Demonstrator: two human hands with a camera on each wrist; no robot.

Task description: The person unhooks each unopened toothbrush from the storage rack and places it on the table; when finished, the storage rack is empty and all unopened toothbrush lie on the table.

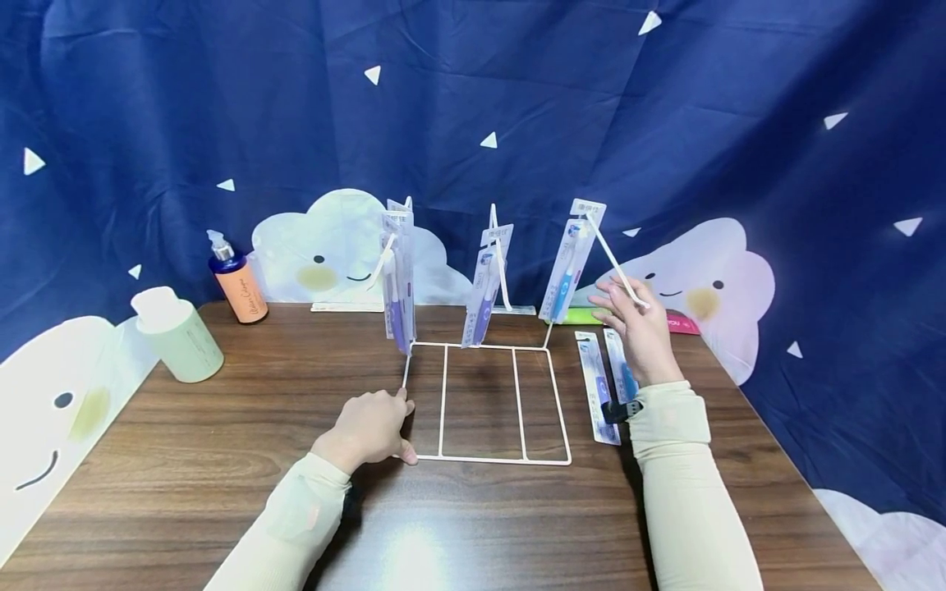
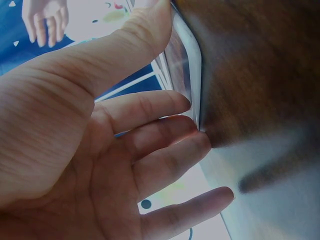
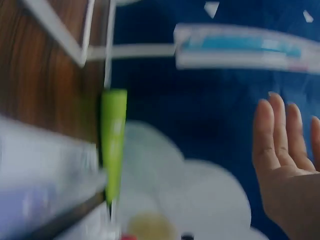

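Tabletop (image 1: 222,460): dark wood grain, blue cloth with white triangles and cloud cutouts behind it.

White wire rack (image 1: 488,402): flat rectangular base frame lying mid-tabletop, split by two cross wires into three bays, with three thin hook arms rising from its far edge.

Packaged toothbrushes, carded blister packs: three on the hooks. Left purple one (image 1: 397,283), possibly a second card behind it, can't tell. Middle purple one (image 1: 484,287). Right blue one (image 1: 569,263). Two more packs (image 1: 600,386) lie flat on the tabletop just right of the rack. A green item (image 1: 580,316) and a pink one lie at the back edge; can't identify them.

Bottles, two, far left: pale green bottle with white cap (image 1: 177,332), and an orange pump bottle with dark blue top (image 1: 236,283).

Left hand (image 1: 369,427): presses on the rack's near-left corner, fingers (image 2: 165,130) fairly straight, tips against the wire, nothing gripped.

Right hand (image 1: 639,328): raised beside the right hook arm, fingers spread and relaxed, holding nothing; touching the wire or not, can't tell.
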